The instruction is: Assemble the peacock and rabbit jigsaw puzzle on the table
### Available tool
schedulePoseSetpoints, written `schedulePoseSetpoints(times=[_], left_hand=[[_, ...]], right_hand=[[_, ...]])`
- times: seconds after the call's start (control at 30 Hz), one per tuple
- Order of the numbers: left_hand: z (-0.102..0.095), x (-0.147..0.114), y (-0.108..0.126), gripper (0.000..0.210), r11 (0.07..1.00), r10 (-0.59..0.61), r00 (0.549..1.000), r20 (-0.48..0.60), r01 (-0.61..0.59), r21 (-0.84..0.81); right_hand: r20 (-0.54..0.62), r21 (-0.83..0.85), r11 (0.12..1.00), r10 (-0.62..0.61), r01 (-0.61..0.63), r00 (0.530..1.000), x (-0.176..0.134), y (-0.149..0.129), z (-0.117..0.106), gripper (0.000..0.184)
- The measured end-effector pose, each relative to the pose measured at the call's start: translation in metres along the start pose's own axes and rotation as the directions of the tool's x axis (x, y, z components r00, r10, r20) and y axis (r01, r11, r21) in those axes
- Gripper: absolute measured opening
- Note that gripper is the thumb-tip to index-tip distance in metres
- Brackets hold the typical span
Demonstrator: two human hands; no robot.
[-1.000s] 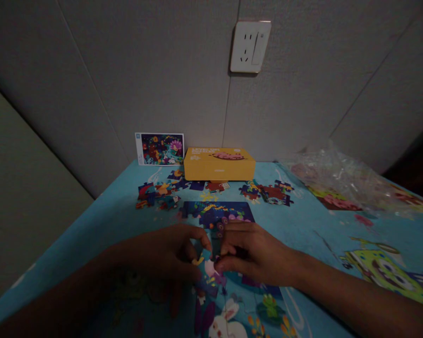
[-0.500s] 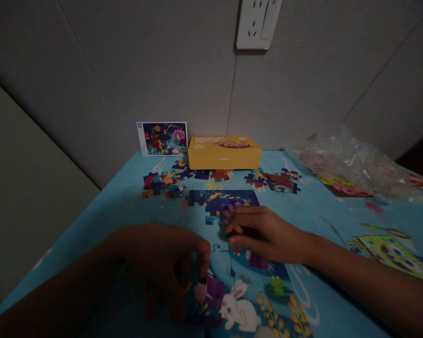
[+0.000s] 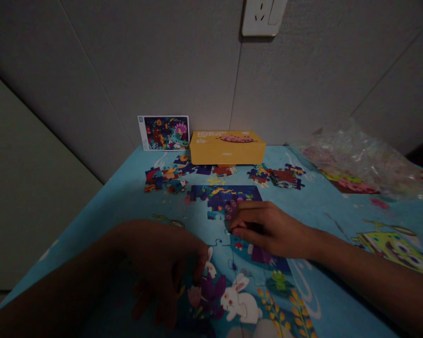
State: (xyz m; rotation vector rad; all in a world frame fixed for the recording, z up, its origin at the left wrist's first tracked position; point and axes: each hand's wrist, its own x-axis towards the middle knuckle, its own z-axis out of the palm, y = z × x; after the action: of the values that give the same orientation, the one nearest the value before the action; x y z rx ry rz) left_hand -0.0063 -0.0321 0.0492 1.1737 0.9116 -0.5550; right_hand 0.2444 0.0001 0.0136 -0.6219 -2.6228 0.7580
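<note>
A partly joined jigsaw puzzle point(image 3: 248, 277) lies before me, with white rabbits, a green frog and yellow plants on it. At its left edge my left hand point(image 3: 165, 267) bends downward in shadow. Its index fingertip touches the puzzle beside the pink tulip and purple flower, while the thumb is apart from it. My right hand point(image 3: 264, 225) rests on the upper right part of the puzzle, thumb and index finger pressed close together. Whatever is between those fingertips is hidden. The blue upper section point(image 3: 229, 191) shows beyond the right hand.
Loose puzzle pieces point(image 3: 164, 178) lie at the back left, more pieces point(image 3: 282, 177) at the back right. A yellow puzzle box point(image 3: 227, 152) and a picture card point(image 3: 165, 134) stand by the wall. Clear plastic packaging point(image 3: 366, 159) lies at the right, on the blue cartoon-printed cloth point(image 3: 116, 202).
My left hand has shifted slightly left and down, uncovering a small rabbit and more of the purple flower. My right hand stays nearly in place. The view has tilted down a little.
</note>
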Motion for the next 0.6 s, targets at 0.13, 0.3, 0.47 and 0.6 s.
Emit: schedulePoseSetpoints(times=[0.13,0.3,0.47,0.6], left_hand=[[0.0,-0.001,-0.001,0.053,1.0,0.01,1.0,0.0,-0.01,0.018],[-0.002,-0.003,-0.002,0.04,1.0,-0.01,1.0,0.014,0.01,-0.008],[-0.002,-0.007,-0.003,0.039,0.999,0.021,0.998,-0.065,-0.023,-0.022],[-0.002,-0.011,-0.003,0.045,0.998,0.063,0.994,-0.088,-0.062,0.015]], right_hand=[[-0.003,0.006,1.0,0.002,-0.002,1.0,0.0,0.0,0.0,0.016],[-0.01,0.005,1.0,0.001,-0.001,1.0,-0.001,0.001,0.0,0.014],[-0.016,-0.003,1.0,-0.006,0.006,1.0,0.0,0.0,0.0,0.014],[-0.011,-0.007,1.0,0.005,-0.005,1.0,0.0,-0.001,0.0,0.015]])
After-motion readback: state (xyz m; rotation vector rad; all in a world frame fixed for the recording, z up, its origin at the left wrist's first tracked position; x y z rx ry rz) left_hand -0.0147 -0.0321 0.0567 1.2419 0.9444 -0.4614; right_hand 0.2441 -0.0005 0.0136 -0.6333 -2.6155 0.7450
